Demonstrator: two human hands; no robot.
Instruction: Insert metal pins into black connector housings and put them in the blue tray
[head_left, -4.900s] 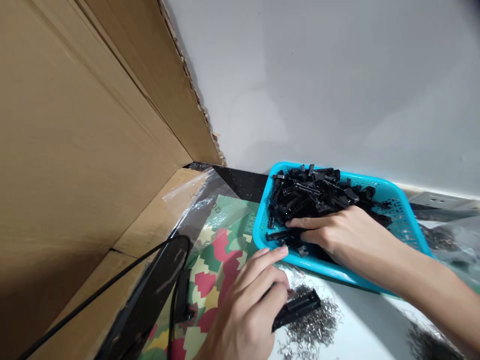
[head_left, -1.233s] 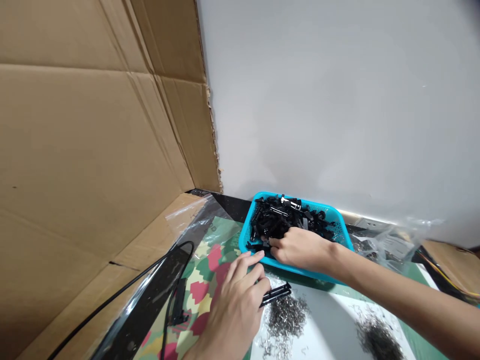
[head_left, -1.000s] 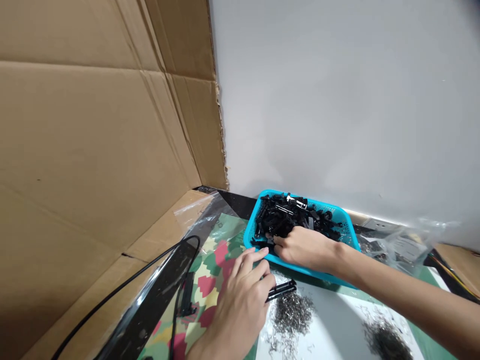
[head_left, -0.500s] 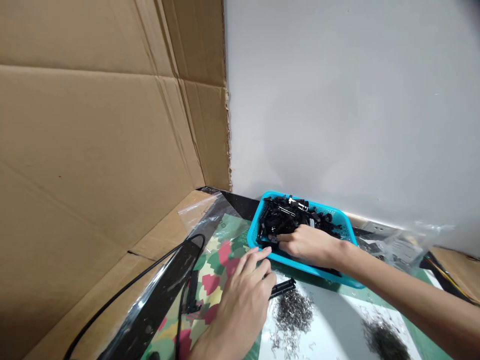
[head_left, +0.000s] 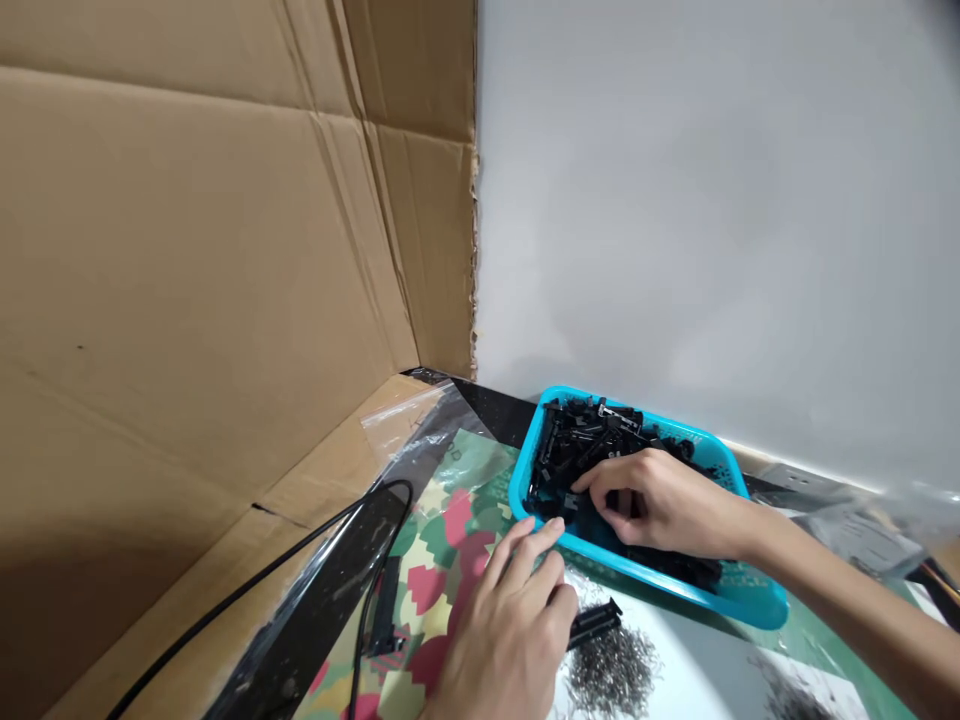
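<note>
My right hand (head_left: 667, 500) is inside the blue plastic basket (head_left: 750, 600), among many small black plastic parts (head_left: 592, 440). Its index finger reaches to the left and touches the parts, with the thumb apart below it and a dark gap between. My left hand (head_left: 514, 620) rests in front of the basket, two fingers stretched towards the near rim. Out from under its curled fingers sticks a long black plastic part (head_left: 596, 624), whose other end the hand hides; the hand appears to grip it.
A heap of thin metal pieces (head_left: 611, 680) lies on a white sheet (head_left: 682, 650), with a second dark heap (head_left: 795, 700) to its right. On the patterned mat (head_left: 431, 590) are another black part (head_left: 385, 610) and a black cable (head_left: 247, 595). Cardboard (head_left: 225, 250) stands at left.
My right hand has shifted right within the basket, and its fingers have spread from a tight bunch. My left hand keeps its place by the rim. The whole view has shifted slightly.
</note>
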